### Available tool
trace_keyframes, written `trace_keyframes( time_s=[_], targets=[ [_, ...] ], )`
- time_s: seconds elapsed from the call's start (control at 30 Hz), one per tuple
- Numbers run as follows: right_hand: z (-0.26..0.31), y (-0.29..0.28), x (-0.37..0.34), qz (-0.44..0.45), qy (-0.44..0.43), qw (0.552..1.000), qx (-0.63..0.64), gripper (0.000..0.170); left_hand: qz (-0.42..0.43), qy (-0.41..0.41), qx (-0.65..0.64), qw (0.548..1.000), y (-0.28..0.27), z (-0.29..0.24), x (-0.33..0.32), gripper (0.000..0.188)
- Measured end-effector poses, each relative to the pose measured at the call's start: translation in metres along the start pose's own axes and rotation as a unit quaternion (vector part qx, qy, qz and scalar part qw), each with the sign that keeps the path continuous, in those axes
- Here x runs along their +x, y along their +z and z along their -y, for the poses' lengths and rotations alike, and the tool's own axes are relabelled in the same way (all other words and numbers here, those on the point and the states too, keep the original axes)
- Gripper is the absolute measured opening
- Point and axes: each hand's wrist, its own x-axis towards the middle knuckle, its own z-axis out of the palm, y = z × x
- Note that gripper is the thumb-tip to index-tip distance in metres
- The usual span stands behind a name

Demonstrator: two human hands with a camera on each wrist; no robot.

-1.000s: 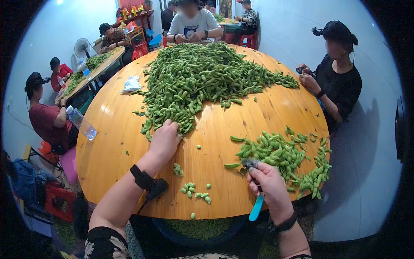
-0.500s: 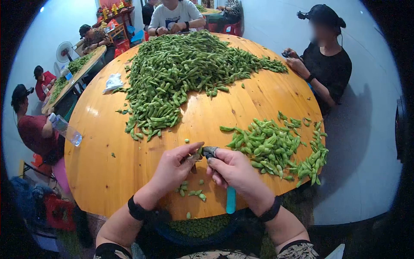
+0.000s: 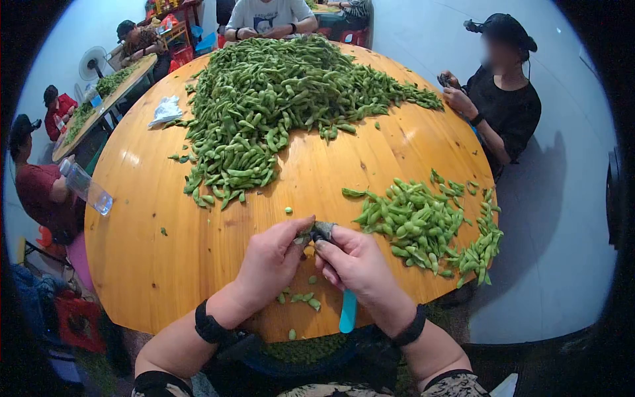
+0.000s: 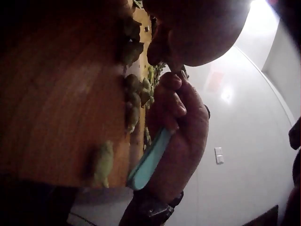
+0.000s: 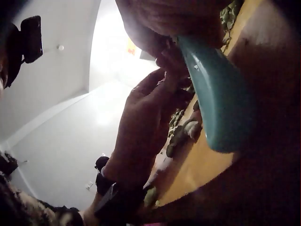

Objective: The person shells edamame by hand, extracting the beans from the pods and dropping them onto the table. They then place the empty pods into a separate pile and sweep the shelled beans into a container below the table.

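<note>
In the head view the left hand [image 3: 270, 264] pinches a small greenish piece [image 3: 301, 239], probably a pod, between thumb and fingers. Its fingertips meet those of the right hand [image 3: 360, 264], whose thumb and finger wear dark coverings. The right hand's curled fingers hold a tool with a turquoise handle [image 3: 348, 311], which sticks out below the palm; its working end is hidden. The same handle [image 5: 218, 99] looms large in the right wrist view. Shelled beans [image 3: 304, 298] lie on the table just under the hands.
A big heap of green pods [image 3: 264, 106] covers the far middle of the round wooden table [image 3: 145, 245]. A smaller pile [image 3: 417, 225] lies at the right. White tissue [image 3: 166, 111] and a plastic bottle [image 3: 86, 188] are at the left. A tub of beans [image 3: 297, 351] stands below the edge. Other people sit around.
The left hand has come back from the large heap and met the right hand near the table's front. The right hand has shifted left with the turquoise-handled tool. The head view has also shifted.
</note>
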Motion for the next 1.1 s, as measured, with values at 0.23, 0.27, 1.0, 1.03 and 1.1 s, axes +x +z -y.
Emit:
trace_keyframes(
  time_s=[0.23,0.27,1.0,1.03,1.1],
  targets=[
    [-0.004,0.002,0.004,-0.017,-0.020,1.000,0.009,0.011,0.001,-0.054,-0.060,0.997,0.000,0.000,0.001,0.020],
    [-0.004,0.002,0.004,-0.018,-0.023,1.000,0.007,0.010,0.007,-0.061,-0.083,0.995,-0.001,0.000,0.002,0.019],
    [0.007,0.004,0.005,-0.028,-0.048,0.996,-0.063,0.014,0.032,-0.112,-0.125,0.985,-0.010,-0.006,0.008,0.022],
    [0.007,0.004,0.005,-0.025,-0.046,0.997,-0.065,0.015,0.033,-0.152,-0.134,0.979,-0.011,-0.009,0.008,0.021],
    [0.006,0.007,0.004,-0.019,-0.044,0.997,-0.067,0.015,0.027,-0.161,-0.145,0.976,-0.010,-0.003,0.006,0.019]
  ],
)
